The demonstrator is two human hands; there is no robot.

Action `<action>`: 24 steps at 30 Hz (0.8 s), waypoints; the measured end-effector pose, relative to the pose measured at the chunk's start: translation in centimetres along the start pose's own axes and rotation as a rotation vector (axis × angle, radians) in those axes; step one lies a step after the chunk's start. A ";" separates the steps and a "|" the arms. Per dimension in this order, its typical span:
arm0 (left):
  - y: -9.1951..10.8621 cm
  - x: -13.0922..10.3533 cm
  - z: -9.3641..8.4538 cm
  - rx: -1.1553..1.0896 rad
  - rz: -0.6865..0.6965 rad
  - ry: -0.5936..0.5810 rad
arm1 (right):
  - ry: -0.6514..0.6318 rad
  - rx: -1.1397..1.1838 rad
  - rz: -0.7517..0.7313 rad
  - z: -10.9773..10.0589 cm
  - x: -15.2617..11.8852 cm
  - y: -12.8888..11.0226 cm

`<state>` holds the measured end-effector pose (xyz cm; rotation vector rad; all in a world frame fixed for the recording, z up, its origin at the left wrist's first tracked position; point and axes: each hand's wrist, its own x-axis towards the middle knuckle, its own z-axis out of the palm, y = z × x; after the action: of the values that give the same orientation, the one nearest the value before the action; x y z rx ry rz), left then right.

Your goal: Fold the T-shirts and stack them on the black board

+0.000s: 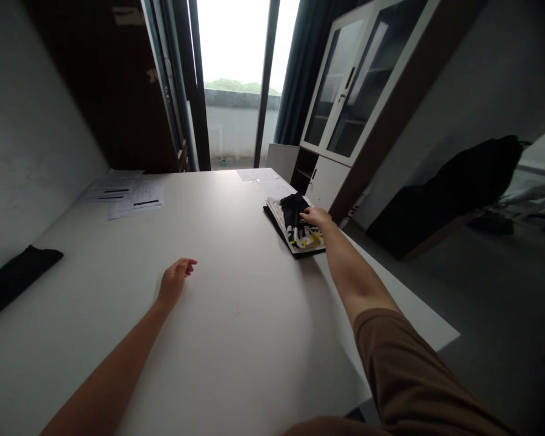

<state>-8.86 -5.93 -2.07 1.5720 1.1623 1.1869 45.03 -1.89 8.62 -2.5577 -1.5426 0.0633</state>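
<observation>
Head view, cloth pile (295, 229): seems soft, light; best held from beneath.
Right hand (317, 217): on it, cannot tell if gripping.
Left hand (176, 276): empty, loosely half-curled.

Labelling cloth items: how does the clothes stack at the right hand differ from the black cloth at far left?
The clothes stack shows black, white and yellow; the black cloth looks plain. The clothes stack has several layers; the black cloth looks like one long strip. The right hand is on the clothes stack; neither hand touches the black cloth. Both lie on the white table.
</observation>
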 end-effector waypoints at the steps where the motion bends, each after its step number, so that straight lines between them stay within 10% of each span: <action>1: 0.1 0.0 0.0 0.014 0.004 -0.004 | 0.028 0.001 0.035 0.9 -0.2 0.4; 12: 0.4 0.0 0.4 0.140 -0.013 -0.024 | 0.033 0.101 0.205 2.9 0.9 2.7; 19: 0.6 0.0 0.3 0.164 -0.027 -0.020 | 0.255 0.115 0.191 1.6 2.5 3.0; 24: 0.3 0.0 0.3 0.167 -0.038 -0.020 | 0.083 0.097 0.303 2.4 2.0 5.2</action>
<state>-8.53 -5.98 -1.85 1.6737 1.3004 1.0695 50.22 -2.26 5.56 -2.6560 -1.0866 0.0639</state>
